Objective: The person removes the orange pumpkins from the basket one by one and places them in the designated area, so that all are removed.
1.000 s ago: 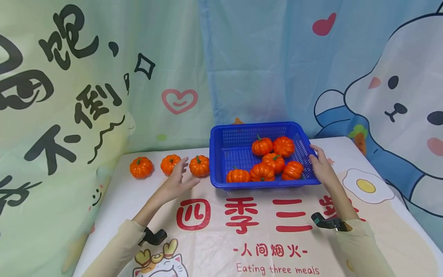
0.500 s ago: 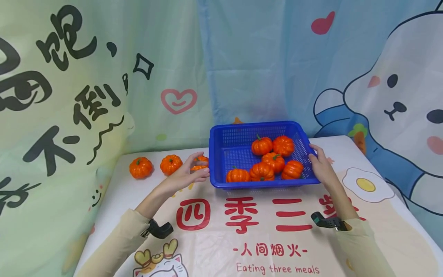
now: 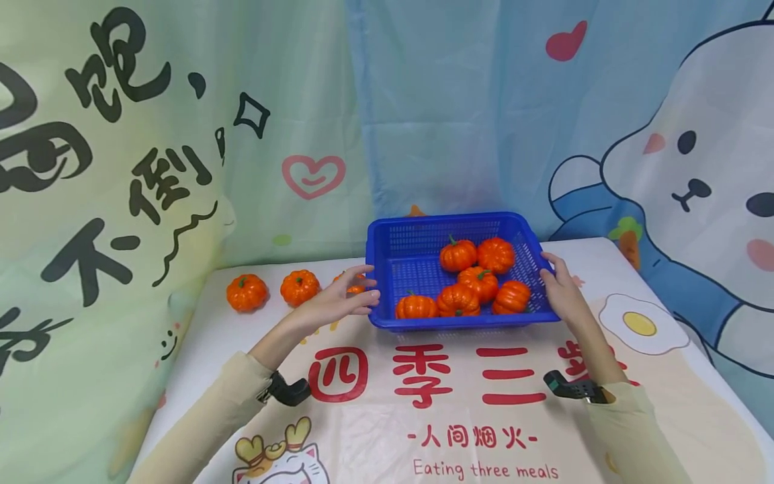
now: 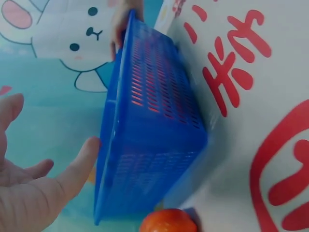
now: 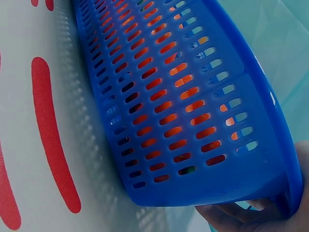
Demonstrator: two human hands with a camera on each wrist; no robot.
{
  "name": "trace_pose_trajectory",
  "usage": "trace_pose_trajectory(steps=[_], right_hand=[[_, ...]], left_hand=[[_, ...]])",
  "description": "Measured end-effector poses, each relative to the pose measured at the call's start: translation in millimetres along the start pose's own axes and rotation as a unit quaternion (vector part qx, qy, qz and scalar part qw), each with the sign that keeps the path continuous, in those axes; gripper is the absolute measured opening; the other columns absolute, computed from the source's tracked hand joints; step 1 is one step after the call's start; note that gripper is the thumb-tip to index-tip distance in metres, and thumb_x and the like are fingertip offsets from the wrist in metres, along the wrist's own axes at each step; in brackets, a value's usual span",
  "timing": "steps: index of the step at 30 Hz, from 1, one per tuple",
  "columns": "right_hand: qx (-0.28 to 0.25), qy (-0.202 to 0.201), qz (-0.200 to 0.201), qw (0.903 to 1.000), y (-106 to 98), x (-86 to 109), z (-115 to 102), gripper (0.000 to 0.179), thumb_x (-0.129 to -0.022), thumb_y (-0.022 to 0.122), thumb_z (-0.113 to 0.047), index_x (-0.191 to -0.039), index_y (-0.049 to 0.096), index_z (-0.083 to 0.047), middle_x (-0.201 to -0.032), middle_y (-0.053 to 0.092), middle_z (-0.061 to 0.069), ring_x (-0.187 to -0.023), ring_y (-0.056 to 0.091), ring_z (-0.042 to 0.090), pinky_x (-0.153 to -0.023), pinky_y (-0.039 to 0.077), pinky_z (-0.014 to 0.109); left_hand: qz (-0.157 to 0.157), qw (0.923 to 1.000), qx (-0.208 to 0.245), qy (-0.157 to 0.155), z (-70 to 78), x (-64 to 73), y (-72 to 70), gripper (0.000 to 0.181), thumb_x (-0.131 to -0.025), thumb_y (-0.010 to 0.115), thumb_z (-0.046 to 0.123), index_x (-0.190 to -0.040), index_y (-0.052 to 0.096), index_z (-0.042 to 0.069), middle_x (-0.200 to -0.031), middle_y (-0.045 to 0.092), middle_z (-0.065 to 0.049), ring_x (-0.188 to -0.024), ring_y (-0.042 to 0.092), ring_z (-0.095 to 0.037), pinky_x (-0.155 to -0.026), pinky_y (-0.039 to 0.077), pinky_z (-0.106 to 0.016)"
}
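Note:
A blue plastic basket with slotted walls stands at the back of the table, holding several small orange pumpkins. My right hand grips its right rim; in the right wrist view, the fingers curl beneath the rim. At the opposite end, my left hand reaches to the left rim with its fingers apart and loosely extended. The left wrist view has the thumb or finger tip right at the rim, with nothing held. Behind the left hand a pumpkin is partly hidden.
Two more pumpkins, one at the far left and one nearer the left hand, sit in a row along the table's back edge. A printed cloth covers the table. Patterned curtains hang close behind and on the left.
My left hand has moved right, from in front of the pumpkins to the basket's left rim. The right hand and the basket have stayed in place.

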State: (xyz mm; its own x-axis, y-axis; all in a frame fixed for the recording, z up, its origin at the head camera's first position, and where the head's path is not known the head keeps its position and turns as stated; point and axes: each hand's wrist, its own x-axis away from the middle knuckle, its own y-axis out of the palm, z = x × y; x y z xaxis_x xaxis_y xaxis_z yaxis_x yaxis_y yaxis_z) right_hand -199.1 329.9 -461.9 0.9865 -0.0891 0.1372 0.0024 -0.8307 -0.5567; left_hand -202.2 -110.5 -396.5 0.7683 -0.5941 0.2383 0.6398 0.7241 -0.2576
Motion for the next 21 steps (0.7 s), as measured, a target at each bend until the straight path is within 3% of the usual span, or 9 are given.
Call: trace_pose_trajectory(steps=[5,9,14,19,21], right_hand=[[-0.001,0.002,0.001,1.0000,0,2.4,0,0.058,-0.106,0.018,-0.035,-0.157,0.001,-0.015,-0.160,0.008,0.028,-0.140,0.018,0.056,-0.105,0.019,0.077],[-0.001,0.004,0.002,1.0000,0,3.5,2,0.058,-0.105,0.018,-0.036,-0.157,0.001,-0.015,-0.160,0.009,0.028,-0.140,0.019,0.056,-0.105,0.020,0.077],[0.005,0.007,0.002,1.0000,-5,3.5,5,0.058,-0.105,0.018,-0.036,-0.157,0.000,-0.016,-0.159,0.008,0.029,-0.139,0.020,0.057,-0.103,0.022,0.077],[0.006,0.001,0.010,0.9999,-9,2.4,5,0.058,-0.105,0.018,-0.038,-0.157,0.001,-0.017,-0.159,0.009,0.029,-0.139,0.020,0.057,-0.103,0.021,0.078],[0.004,0.000,0.010,0.9999,-8,2.3,4,0.058,-0.105,0.018,-0.038,-0.157,0.001,-0.017,-0.159,0.010,0.028,-0.140,0.020,0.057,-0.105,0.020,0.077]], left_hand=[[-0.033,0.9985,-0.042,-0.013,21.2,-25.9,1.8,0.067,-0.098,0.055,0.038,-0.152,0.021,0.020,-0.151,0.034,-0.013,-0.127,0.056,-0.033,-0.099,0.053,-0.041],[-0.038,0.9968,-0.070,-0.004,43.7,-49.7,1.0,0.065,-0.099,0.054,0.034,-0.152,0.021,0.018,-0.150,0.034,-0.013,-0.126,0.056,-0.031,-0.101,0.051,-0.041],[-0.050,0.9888,-0.140,-0.013,67.4,-90.8,-6.6,0.067,-0.099,0.053,0.036,-0.152,0.020,0.015,-0.152,0.032,-0.016,-0.123,0.057,-0.030,-0.101,0.051,-0.039],[-0.024,0.9785,-0.204,-0.014,90.6,-142.6,-19.8,0.066,-0.099,0.051,0.036,-0.151,0.022,0.007,-0.147,0.039,-0.020,-0.112,0.054,-0.030,-0.091,0.049,-0.035],[-0.009,0.9741,-0.224,-0.027,93.6,-157.0,-19.5,0.066,-0.099,0.051,0.038,-0.151,0.023,0.005,-0.147,0.042,-0.018,-0.116,0.052,-0.030,-0.094,0.046,-0.037]])
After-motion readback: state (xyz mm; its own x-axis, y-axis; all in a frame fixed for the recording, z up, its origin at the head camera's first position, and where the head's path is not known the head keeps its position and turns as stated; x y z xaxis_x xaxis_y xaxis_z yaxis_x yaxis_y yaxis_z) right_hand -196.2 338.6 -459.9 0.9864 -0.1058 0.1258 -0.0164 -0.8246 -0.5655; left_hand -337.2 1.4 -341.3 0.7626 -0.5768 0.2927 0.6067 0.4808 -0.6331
